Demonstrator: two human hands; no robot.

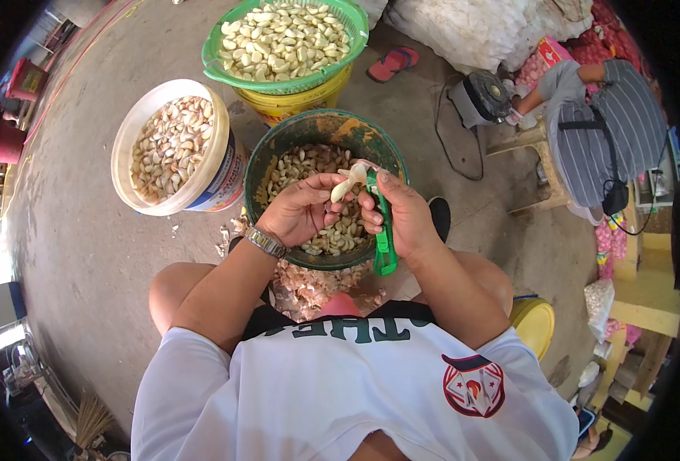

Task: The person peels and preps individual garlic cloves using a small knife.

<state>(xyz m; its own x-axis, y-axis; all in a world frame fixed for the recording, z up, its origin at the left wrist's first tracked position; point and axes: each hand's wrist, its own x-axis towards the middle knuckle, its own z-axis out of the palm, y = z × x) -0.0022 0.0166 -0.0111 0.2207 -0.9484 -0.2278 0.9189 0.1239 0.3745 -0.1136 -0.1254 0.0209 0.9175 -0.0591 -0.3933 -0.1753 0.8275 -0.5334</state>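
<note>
My left hand (pixel 303 209) pinches a garlic clove (pixel 345 187) over a dark green bucket (pixel 278 142) of unpeeled cloves. Against the same clove works my right hand (pixel 405 215), which grips a green-handled knife (pixel 384 238); a strip of pale skin curls up from the clove. A metal watch sits on my left wrist. Both hands hover above the bucket, between my knees.
A white bucket (pixel 124 134) of cloves stands at the left. A green basket (pixel 217 65) of peeled cloves rests on a yellow bucket behind. Garlic skins (pixel 309 288) litter the concrete floor. A person in a striped shirt (pixel 609 123) sits at the right, near sacks and a small motor.
</note>
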